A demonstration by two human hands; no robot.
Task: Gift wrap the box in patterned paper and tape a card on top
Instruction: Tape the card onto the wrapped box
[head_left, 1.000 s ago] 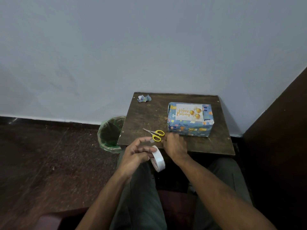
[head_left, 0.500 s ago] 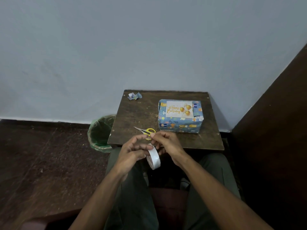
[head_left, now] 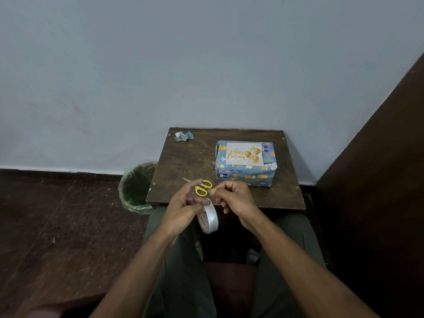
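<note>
Head view: we look down over a small square table (head_left: pixel 183 171) of dark, scuffed wood, set against a pale blue wall (head_left: pixel 160 65). The box (head_left: pixel 245 174), a squat rectangular block wrapped in blue patterned paper, sits on the table's right half, well clear of the near edge. A white card (head_left: pixel 244 154) with gold "Happy Birthday" lettering and three gold balloons lies flat on its top.

Scissors (head_left: pixel 202 188) with yellow loop handles lie near the front edge, left of the box, partly hidden by our fingers. A crumpled paper scrap (head_left: pixel 183 136) rests at the far left corner. The table's left half between scrap and scissors is bare wood.

Our left hand (head_left: pixel 183 210) holds a roll of glossy clear tape (head_left: pixel 208 218) upright just off the table's front edge, thumb against the roll and the other fingers loosely spread above it. Our right hand (head_left: pixel 231 197) hovers just beside it, thumb and forefinger pinched together near the roll's top; we cannot tell whether a tape end lies between them.

A round bin (head_left: pixel 135 187) with a green liner stands on the dark floor left of the table.
</note>
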